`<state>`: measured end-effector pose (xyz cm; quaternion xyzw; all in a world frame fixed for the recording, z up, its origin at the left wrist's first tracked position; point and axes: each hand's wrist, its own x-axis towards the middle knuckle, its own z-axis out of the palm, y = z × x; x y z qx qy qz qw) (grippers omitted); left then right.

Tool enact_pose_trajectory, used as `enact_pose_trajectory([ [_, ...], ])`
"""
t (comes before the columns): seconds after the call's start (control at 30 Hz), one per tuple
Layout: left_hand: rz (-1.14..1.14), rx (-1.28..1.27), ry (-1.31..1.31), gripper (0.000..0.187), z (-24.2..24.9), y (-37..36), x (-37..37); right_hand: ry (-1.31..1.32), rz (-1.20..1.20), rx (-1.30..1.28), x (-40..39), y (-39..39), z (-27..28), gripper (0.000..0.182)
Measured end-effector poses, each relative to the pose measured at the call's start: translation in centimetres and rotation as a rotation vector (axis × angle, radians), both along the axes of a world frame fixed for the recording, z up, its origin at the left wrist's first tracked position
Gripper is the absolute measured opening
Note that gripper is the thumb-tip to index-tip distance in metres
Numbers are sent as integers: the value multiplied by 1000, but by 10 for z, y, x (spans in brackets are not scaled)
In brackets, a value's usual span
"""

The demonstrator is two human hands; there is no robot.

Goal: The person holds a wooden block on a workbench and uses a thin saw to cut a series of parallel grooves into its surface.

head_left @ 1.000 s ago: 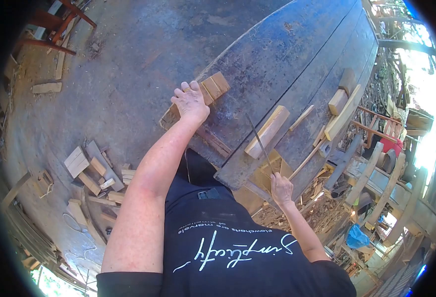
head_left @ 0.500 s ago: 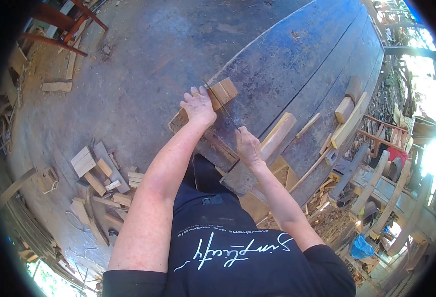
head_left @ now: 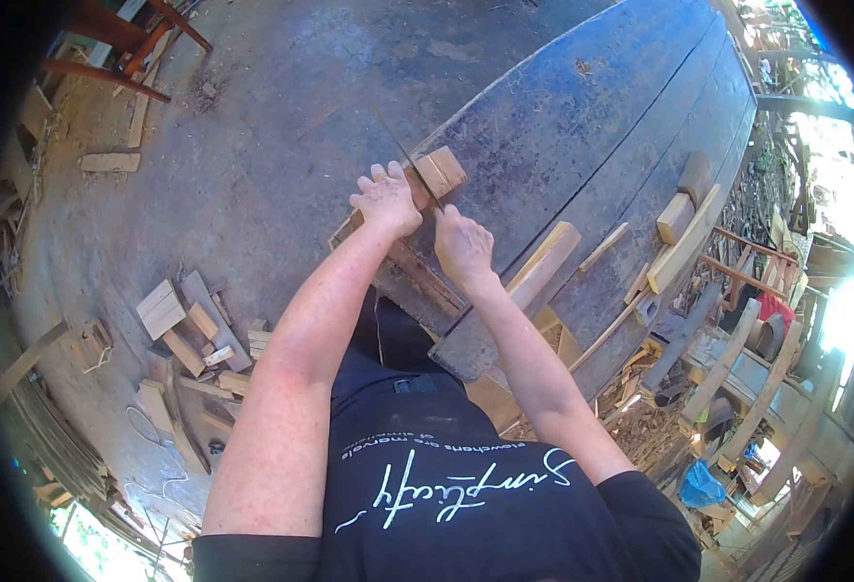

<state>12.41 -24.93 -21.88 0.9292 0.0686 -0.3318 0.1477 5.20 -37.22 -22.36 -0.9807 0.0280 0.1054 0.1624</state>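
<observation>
A wooden block [head_left: 443,172] lies across the near end of the dark plank bench. My left hand [head_left: 388,202] grips the block and bears down on it from the left, fingers bent over its edge. In my right hand [head_left: 464,245] is a hand saw [head_left: 405,148], its handle hidden in my closed fist. The thin blade crosses the block just right of my left fingers, and its far end sticks out beyond the block.
The long plank bench [head_left: 592,126] stretches away to the upper right. A squared timber [head_left: 543,262] and thin strips lie on it. Wood offcuts [head_left: 189,339] are piled on the floor at left. A red-brown chair [head_left: 116,44] stands at upper left.
My right hand has pushed the saw forward and left, so its fist is now close to the block and more blade shows beyond it. My left hand stays on the block.
</observation>
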Motion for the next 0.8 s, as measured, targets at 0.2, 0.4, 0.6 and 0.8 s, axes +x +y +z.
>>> enact_pose_trajectory([
  [0.2,25,-28,171,72,15,7,20,151,35,-68,-50,-29,40,27],
  [0.4,56,-40,192,86,14,9,23,29,30,-26,14,5,14,29],
  [0.6,84,-57,244,87,16,8,28,173,41,-82,-33,-18,54,30],
  [0.8,91,-73,274,84,17,10,32,2,83,-31,13,1,20,30],
])
